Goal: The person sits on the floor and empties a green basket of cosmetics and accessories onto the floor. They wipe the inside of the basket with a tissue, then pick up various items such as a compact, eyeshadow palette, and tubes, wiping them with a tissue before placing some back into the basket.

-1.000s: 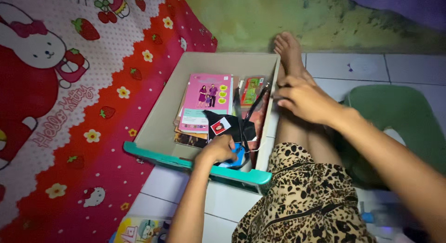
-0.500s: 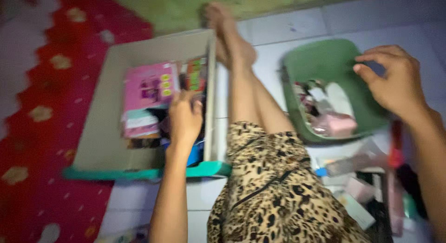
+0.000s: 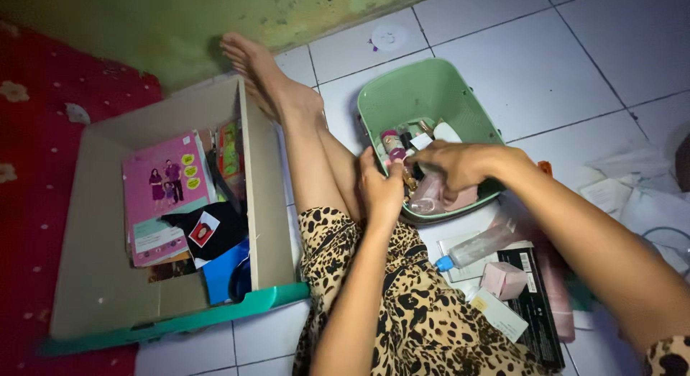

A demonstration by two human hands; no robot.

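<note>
green plastic basket [image 3: 460, 95] of small bottles sits on the white tiled floor [image 3: 560, 67], right of the person's outstretched leg. both hands meet at its near rim: right hand [image 3: 460, 167] curled around a clear bottle [image 3: 430, 196], left hand [image 3: 381, 189] loosely open, touching it.

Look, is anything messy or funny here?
Yes. Small things lie loose on the floor by the green basket: a clear bottle on its side, a pink box, papers. In the box, the books sit crooked. Both hands, left and right, are at the basket.
</note>
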